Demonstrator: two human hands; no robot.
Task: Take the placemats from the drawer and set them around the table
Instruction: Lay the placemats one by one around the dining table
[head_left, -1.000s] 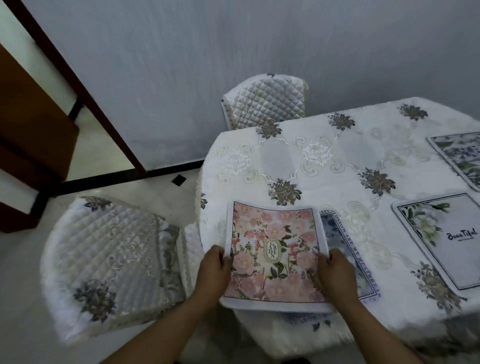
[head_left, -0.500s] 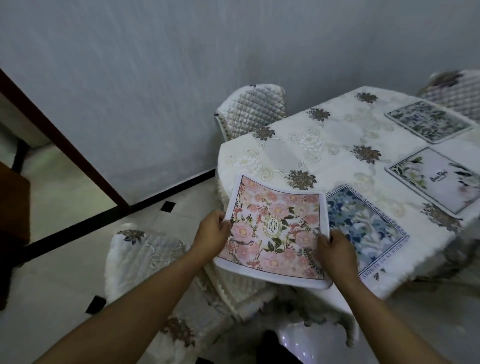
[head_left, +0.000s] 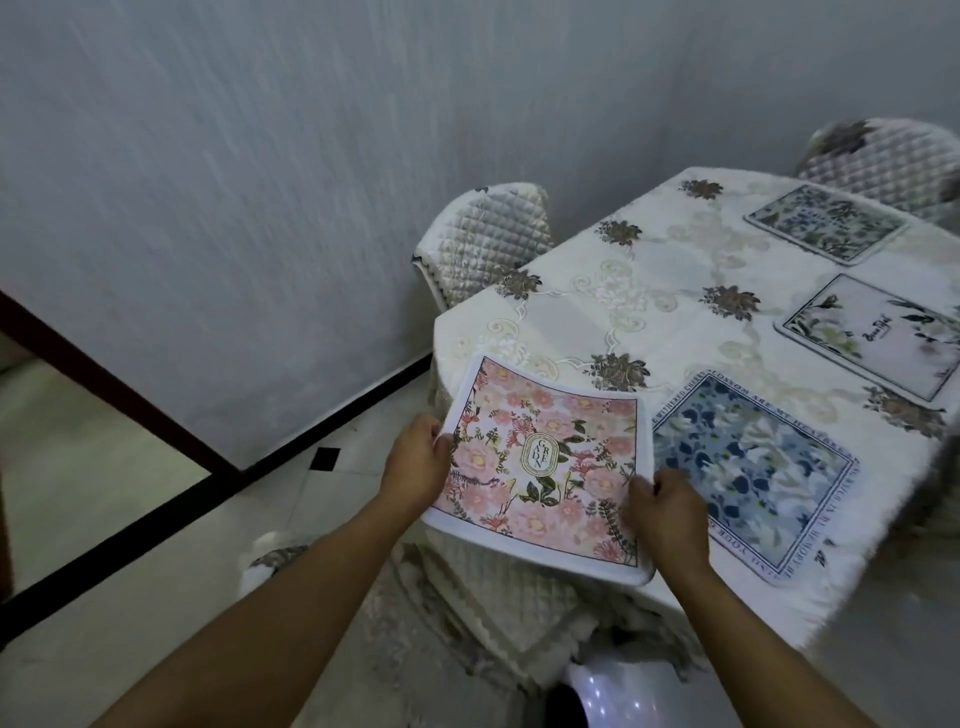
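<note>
I hold a pink floral placemat (head_left: 540, 467) with both hands over the near left corner of the table (head_left: 670, 291). My left hand (head_left: 415, 462) grips its left edge and my right hand (head_left: 667, 514) grips its lower right edge. The mat's far edge reaches over the tablecloth; its near edge hangs off the table. Three other placemats lie flat on the cloth: a blue floral placemat (head_left: 763, 473) just right of the pink one, a white placemat (head_left: 878, 332) with lettering behind that, and a dark-leaf placemat (head_left: 826, 223) at the far end.
A quilted chair (head_left: 483, 239) stands at the table's far left side against the grey wall. Another quilted chair (head_left: 893, 161) stands at the far right. A third chair's cushion (head_left: 467, 582) is tucked below the table corner under my arms. Tiled floor lies left.
The view has swung right, showing more of the table. The pink placemat has come off the blue one and shifted left, now held partly off the corner.
</note>
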